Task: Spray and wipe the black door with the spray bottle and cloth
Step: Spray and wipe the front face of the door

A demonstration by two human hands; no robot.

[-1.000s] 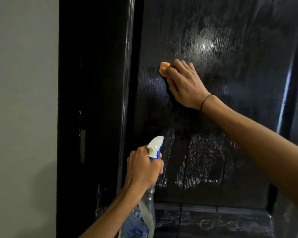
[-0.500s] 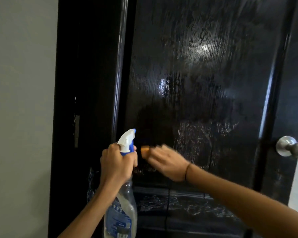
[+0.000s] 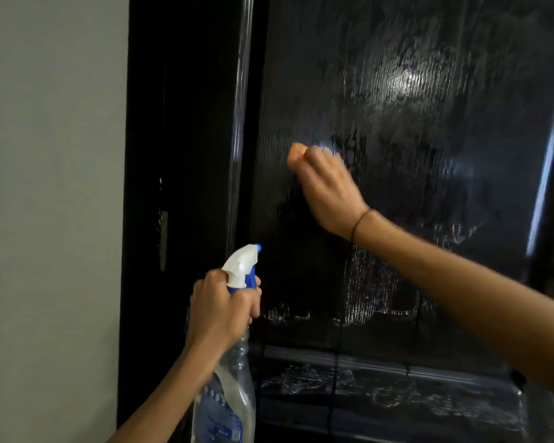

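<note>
The right hand [image 3: 328, 193] is pressing an orange cloth [image 3: 296, 152] against the black door [image 3: 429, 139], its fingers curled round the cloth so that only a small orange corner is peeking out past the fingertips, up and to the left of the knuckles. The hand and cloth are showing some motion blur. A thin dark band [image 3: 360, 223] is sitting around the wrist just behind this hand.

The left hand [image 3: 221, 310] is gripping the neck of the spray bottle [image 3: 234, 378], fingers wrapped round it just beneath the white and blue trigger head [image 3: 242, 266]. The nozzle is rising above the knuckles and pointing up and to the right, toward the door, while the clear body with its blue label is hanging below the wrist. This hand is lower than the right hand and to its left, well apart from it.

The door surface around and beyond the right hand is glistening with wet streaks, with a bright reflection above and to the right of it. Below the right forearm, wet marks are running across the lower panel. To the left of the left hand, the black door frame [image 3: 179, 155] is meeting a grey wall [image 3: 52, 187].
</note>
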